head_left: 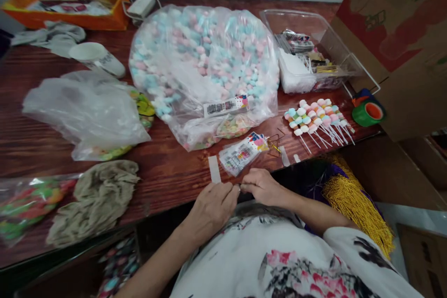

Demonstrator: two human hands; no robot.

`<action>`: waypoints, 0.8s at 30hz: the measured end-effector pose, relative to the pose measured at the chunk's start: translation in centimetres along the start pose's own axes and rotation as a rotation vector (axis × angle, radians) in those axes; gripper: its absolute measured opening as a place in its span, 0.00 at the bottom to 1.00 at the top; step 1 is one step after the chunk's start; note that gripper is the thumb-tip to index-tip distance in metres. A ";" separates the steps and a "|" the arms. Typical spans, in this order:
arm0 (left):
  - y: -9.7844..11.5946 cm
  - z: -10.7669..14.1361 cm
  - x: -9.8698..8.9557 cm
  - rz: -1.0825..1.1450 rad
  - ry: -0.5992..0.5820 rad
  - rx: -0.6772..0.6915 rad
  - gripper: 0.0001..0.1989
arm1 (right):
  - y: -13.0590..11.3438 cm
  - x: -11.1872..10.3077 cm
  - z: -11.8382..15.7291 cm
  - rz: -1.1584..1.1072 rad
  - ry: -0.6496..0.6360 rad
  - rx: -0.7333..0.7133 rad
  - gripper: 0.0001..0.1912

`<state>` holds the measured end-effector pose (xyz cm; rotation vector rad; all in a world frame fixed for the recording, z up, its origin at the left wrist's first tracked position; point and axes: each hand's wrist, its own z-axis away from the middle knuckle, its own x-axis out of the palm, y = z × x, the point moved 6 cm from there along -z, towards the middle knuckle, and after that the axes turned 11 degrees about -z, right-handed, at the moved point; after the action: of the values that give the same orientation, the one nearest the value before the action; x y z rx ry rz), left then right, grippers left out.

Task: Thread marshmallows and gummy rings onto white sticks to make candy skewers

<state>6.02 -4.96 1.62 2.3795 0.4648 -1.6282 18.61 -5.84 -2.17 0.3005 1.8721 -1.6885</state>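
Note:
My left hand (215, 201) and my right hand (262, 187) meet at the front edge of the table, fingers closed and fingertips together. Whatever is pinched between them is too small or hidden to name. Just beyond lie printed clear plastic packets (240, 154) in a loose pile. A pale strip (214, 169) lies by my left hand, partly over the edge. Right of the packets, a bent wire piece (275, 139) sits beside gold-coloured ties (275, 147). Marshmallow skewers (319, 116) on white sticks lie in a group farther right.
A big clear bag of pastel marshmallows (206, 56) fills the table's middle. A clear plastic bin (300, 18) and green tape roll (366, 114) stand right, by a cardboard box (401, 32). Left are a crumpled cloth (98, 200), candy bag (31, 205), paper cup (99, 58) and orange tray (70, 19).

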 end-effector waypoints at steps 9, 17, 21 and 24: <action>-2.3 -0.1 2.0 0.522 -0.193 -0.331 0.15 | 1.4 -7.2 2.0 0.284 0.417 -0.074 0.07; -3.2 2.8 4.0 1.317 -0.299 -1.219 0.17 | 8.7 -15.8 0.5 0.806 0.195 0.147 0.15; -2.3 2.8 5.0 1.440 -0.250 -1.303 0.17 | 9.0 -14.2 -1.0 0.869 0.055 0.182 0.14; -2.1 2.9 5.3 1.487 -0.216 -1.296 0.16 | 8.5 -13.6 -1.0 0.907 0.001 0.194 0.12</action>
<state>4.47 -3.32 -4.38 0.9039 -0.2692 -0.4631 33.75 -0.45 -1.57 1.0423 1.2427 -1.2013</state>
